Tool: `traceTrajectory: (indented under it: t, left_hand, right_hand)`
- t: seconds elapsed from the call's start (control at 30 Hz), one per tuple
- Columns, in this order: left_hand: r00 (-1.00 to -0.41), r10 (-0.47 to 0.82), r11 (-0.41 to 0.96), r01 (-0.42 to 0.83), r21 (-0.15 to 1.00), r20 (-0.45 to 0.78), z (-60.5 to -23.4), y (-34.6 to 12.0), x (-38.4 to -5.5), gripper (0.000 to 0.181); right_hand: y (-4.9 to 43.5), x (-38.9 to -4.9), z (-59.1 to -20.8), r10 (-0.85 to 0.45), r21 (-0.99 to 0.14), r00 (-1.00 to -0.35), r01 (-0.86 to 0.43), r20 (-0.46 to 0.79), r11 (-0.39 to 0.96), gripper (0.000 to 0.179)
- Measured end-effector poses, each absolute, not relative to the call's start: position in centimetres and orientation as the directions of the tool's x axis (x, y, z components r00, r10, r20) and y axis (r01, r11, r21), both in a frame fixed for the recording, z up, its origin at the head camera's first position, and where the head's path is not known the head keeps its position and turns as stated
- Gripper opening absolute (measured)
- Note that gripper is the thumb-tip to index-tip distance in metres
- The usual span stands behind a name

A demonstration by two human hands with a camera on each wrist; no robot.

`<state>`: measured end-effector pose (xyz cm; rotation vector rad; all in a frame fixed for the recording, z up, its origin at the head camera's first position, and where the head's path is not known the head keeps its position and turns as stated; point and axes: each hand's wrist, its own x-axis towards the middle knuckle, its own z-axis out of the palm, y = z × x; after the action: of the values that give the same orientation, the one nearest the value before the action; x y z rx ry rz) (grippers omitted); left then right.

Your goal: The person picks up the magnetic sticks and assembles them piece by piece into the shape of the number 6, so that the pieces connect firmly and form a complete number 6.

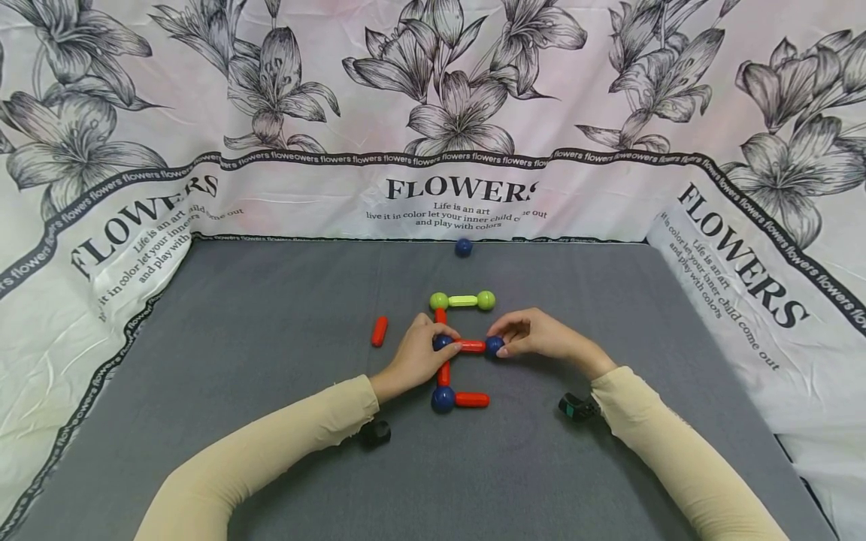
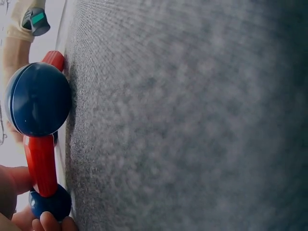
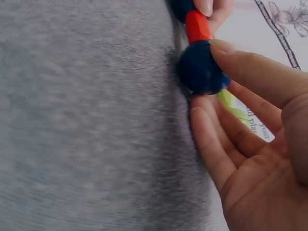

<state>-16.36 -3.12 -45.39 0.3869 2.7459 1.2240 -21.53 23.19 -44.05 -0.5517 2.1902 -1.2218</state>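
Note:
My left hand [image 1: 418, 355] holds a middle blue ball [image 1: 443, 343] between thumb and fingers, the thumb lying by a red rod [image 1: 472, 346]. At that rod's right end, my right hand [image 1: 537, 336] pinches another blue ball [image 3: 199, 67]; the two touch. Red rods run up and down from the middle ball. The upper one [image 1: 441, 315] meets a green ball [image 1: 439, 301], joined by a green rod [image 1: 463, 301] to a second green ball [image 1: 485, 300]. Below, a lower blue ball [image 1: 443, 400] bears a red rod [image 1: 472, 400] pointing right.
A loose red rod [image 1: 380, 331] lies left of the joined pieces. One blue ball [image 1: 463, 248] sits at the back of the grey table [image 1: 284, 300]. Flower-printed cloth [image 1: 304, 195] hangs behind and at both sides. Dark wrist devices [image 1: 578, 406] show under the sleeves.

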Motion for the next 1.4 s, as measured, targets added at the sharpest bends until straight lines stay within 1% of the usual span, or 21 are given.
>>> traceTrajectory:
  t: [0.07, 0.2, 0.33, 0.53, 0.7, 0.8, 0.97, 1.2, 1.27, 1.4]
  left_hand:
    - [-0.961, 0.277, 0.642, 0.188, 0.743, 0.003, -45.4, -3.1, -16.4, 0.024]
    - [-0.959, 0.284, 0.618, 0.194, 0.762, 0.013, -45.3, -3.3, -16.3, 0.023]
    - [-0.958, 0.285, 0.582, 0.207, 0.787, 0.042, -45.2, -3.8, -16.0, 0.023]
    - [-0.959, 0.279, 0.538, 0.199, 0.819, 0.05, -44.8, -4.5, -14.7, 0.035]
    - [-0.96, 0.278, 0.497, 0.168, 0.852, 0.028, -44.5, -4.8, -12.7, 0.042]
    - [-0.958, 0.286, 0.46, 0.133, 0.878, -0.004, -44.4, -5.0, -11.4, 0.043]
    - [-0.951, 0.305, 0.412, 0.091, 0.907, -0.043, -44.6, -5.2, -9.9, 0.042]
    - [-0.941, 0.335, 0.393, 0.085, 0.916, -0.057, -45.3, -5.8, -8.9, 0.041]
    - [-0.941, 0.335, 0.392, 0.094, 0.915, -0.047, -45.4, -5.8, -8.8, 0.04]
    - [-0.939, 0.344, 0.381, 0.108, 0.918, -0.032, -45.7, -5.9, -8.7, 0.038]
  right_hand:
    - [23.2, -21.7, -43.8, -0.603, -0.859, -0.743, -0.075, -0.29, 0.506, 0.038]
    - [23.0, -22.2, -43.0, -0.634, -0.843, -0.716, -0.119, -0.293, 0.524, 0.037]
    - [22.3, -23.2, -41.9, -0.661, -0.831, -0.706, -0.191, -0.254, 0.523, 0.037]
    - [19.9, -24.9, -40.2, -0.674, -0.828, -0.714, -0.254, -0.187, 0.499, 0.038]
    - [17.2, -26.3, -39.5, -0.703, -0.823, -0.695, -0.307, -0.149, 0.478, 0.035]
    - [15.3, -27.0, -39.1, -0.733, -0.828, -0.664, -0.323, -0.146, 0.458, 0.035]
    - [12.1, -27.9, -38.7, -0.802, -0.858, -0.583, -0.339, -0.132, 0.387, 0.037]
    - [7.9, -28.3, -39.5, -0.866, -0.882, -0.471, -0.321, -0.168, 0.345, 0.037]
    - [6.9, -28.4, -40.0, -0.876, -0.881, -0.447, -0.323, -0.179, 0.345, 0.036]
    - [5.6, -28.3, -40.6, -0.88, -0.87, -0.429, -0.334, -0.203, 0.363, 0.032]
